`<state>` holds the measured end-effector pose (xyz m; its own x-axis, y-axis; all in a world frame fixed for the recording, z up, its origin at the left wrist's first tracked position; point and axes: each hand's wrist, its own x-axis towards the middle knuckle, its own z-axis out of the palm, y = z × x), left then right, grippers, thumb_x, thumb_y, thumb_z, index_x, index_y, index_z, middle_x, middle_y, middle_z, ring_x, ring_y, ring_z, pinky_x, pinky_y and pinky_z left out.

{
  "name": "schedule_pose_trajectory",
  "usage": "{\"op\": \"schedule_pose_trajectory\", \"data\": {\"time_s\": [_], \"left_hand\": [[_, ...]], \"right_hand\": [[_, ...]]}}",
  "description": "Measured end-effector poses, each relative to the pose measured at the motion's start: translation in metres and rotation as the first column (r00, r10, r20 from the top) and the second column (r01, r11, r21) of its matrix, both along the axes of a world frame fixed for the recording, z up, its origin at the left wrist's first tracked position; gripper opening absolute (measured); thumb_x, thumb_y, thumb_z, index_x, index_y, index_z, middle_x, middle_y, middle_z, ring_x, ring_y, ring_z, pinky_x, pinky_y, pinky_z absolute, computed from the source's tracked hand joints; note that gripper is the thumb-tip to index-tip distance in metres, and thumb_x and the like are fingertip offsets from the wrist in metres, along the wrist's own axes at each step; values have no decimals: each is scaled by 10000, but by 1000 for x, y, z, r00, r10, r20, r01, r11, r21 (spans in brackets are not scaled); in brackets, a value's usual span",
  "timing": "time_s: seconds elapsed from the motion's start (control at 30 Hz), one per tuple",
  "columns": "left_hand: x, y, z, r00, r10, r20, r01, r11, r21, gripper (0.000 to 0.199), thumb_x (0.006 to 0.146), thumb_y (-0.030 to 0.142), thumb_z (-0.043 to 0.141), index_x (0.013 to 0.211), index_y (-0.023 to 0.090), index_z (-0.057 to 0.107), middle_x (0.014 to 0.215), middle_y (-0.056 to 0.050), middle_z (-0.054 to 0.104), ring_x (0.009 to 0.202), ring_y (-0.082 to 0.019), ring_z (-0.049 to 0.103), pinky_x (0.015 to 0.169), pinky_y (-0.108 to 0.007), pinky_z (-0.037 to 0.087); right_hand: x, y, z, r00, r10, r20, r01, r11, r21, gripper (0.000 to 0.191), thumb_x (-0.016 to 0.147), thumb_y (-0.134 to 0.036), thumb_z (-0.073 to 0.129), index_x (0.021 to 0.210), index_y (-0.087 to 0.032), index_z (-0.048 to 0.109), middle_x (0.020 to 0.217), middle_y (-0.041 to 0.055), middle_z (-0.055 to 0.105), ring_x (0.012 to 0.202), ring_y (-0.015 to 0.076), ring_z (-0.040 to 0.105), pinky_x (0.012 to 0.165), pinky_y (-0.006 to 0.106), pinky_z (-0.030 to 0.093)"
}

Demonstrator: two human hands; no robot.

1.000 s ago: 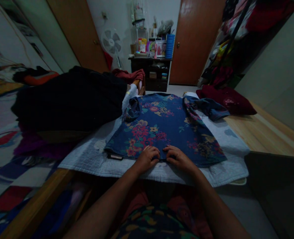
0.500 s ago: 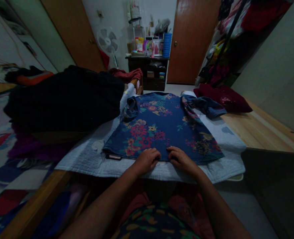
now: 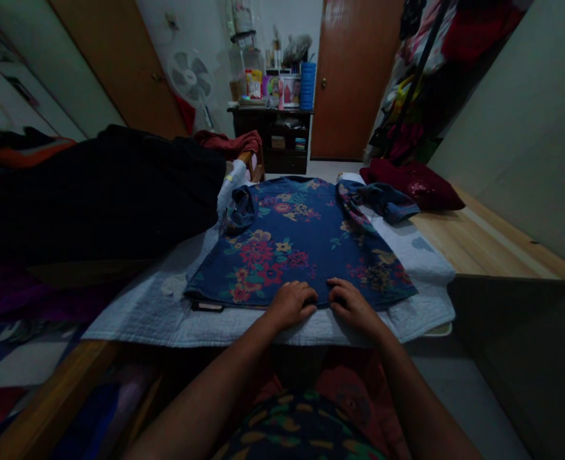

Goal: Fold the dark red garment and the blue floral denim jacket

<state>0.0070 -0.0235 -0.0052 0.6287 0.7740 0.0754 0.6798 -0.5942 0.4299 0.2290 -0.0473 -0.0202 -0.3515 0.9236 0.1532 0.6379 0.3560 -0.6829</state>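
A blue floral shirt (image 3: 306, 236) lies spread flat, its hem toward me and its neckline at the far end. Its left sleeve is bunched, while the right one stretches out to the side. At the middle of the hem, my left hand (image 3: 292, 305) is closed, fingers curled over the cloth edge with the thumb near them. Just to its right, my right hand (image 3: 353, 306) pinches the same hem in a similar way. A small gap separates the two hands. Under the shirt is a light blue quilted cloth (image 3: 167, 313).
A dark pile of clothes (image 3: 105, 198) rises on the left. A small dark object (image 3: 207, 307) pokes out under the hem's left corner. At the right, a maroon cushion-like bundle (image 3: 411, 183) rests on a wooden surface (image 3: 493, 249). A fan (image 3: 191, 75) stands at the back.
Both my hands have shifted a little to the right along the hem. The shirt stays spread out as before. The view has turned slightly right.
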Motion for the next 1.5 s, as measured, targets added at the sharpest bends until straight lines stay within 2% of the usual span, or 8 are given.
{"op": "schedule_pose_trajectory", "data": {"time_s": [0.2, 0.3, 0.53, 0.77, 1.0, 1.23, 1.37, 1.5], "left_hand": [[-2, -1, -6, 996, 12, 92, -9, 1000, -29, 98, 882, 246, 610, 924, 247, 699, 930, -8, 665, 895, -172, 554, 773, -302, 367], [-4, -5, -10, 992, -19, 125, 19, 1000, 2, 89, 884, 233, 607, 915, 243, 690, 941, -15, 655, 916, -175, 534, 786, -306, 363], [1, -8, -5, 995, -94, 30, 92, 994, 65, 103, 856, 190, 581, 923, 231, 647, 934, -26, 631, 904, -191, 508, 782, -322, 353], [21, -1, -2, 987, -156, 29, 157, 987, -21, 75, 844, 219, 593, 908, 227, 631, 924, -17, 625, 891, -173, 547, 798, -292, 383], [34, 5, -4, 997, -42, 67, 48, 995, -89, 155, 819, 290, 642, 967, 243, 642, 913, 6, 619, 835, -151, 581, 699, -246, 400], [37, 4, -6, 991, 5, 137, 10, 994, -106, 117, 886, 275, 569, 926, 235, 672, 898, 1, 633, 847, -144, 600, 741, -241, 422], [34, 1, -8, 969, -60, 240, 74, 996, -48, 165, 941, 267, 512, 936, 213, 668, 924, -23, 633, 889, -142, 583, 781, -239, 430], [30, -3, -10, 979, -137, 148, 125, 989, 84, 225, 977, 296, 458, 965, 228, 672, 957, -39, 634, 916, -165, 543, 842, -283, 419]], "right_hand": [[3, -3, 1, 994, 13, -108, -10, 1000, 30, 97, 839, -162, 549, 833, -222, 625, 1240, 91, 592, 1229, 235, 497, 1056, 464, 368], [5, -4, 1, 996, 23, -86, -19, 998, 54, 92, 833, -157, 570, 837, -225, 632, 1223, 87, 592, 1246, 242, 473, 1075, 474, 348], [13, -5, -5, 1000, 22, 18, -23, 998, 64, 198, 776, -80, 578, 885, -226, 655, 1245, 89, 573, 1243, 243, 470, 1064, 469, 363], [22, -8, -3, 1000, -21, -11, 22, 998, 55, 153, 774, -89, 567, 836, -213, 632, 1217, 94, 581, 1204, 239, 503, 1035, 444, 394], [21, -8, -2, 996, -63, -59, 67, 996, 60, 244, 774, -87, 551, 964, -212, 641, 1182, 95, 600, 1178, 226, 528, 1031, 434, 403], [18, -6, -6, 991, -112, -73, 118, 990, 81, 140, 842, -125, 527, 859, -207, 639, 1142, 94, 614, 1134, 220, 543, 1004, 424, 414], [18, -8, 3, 991, -67, -115, 75, 995, 65, 136, 884, -147, 506, 884, -214, 624, 1108, 81, 622, 1102, 206, 551, 987, 396, 422], [22, -10, 9, 992, -16, -127, 22, 999, 43, 137, 893, -155, 508, 903, -219, 629, 1134, 79, 599, 1112, 200, 545, 994, 384, 425]]}}
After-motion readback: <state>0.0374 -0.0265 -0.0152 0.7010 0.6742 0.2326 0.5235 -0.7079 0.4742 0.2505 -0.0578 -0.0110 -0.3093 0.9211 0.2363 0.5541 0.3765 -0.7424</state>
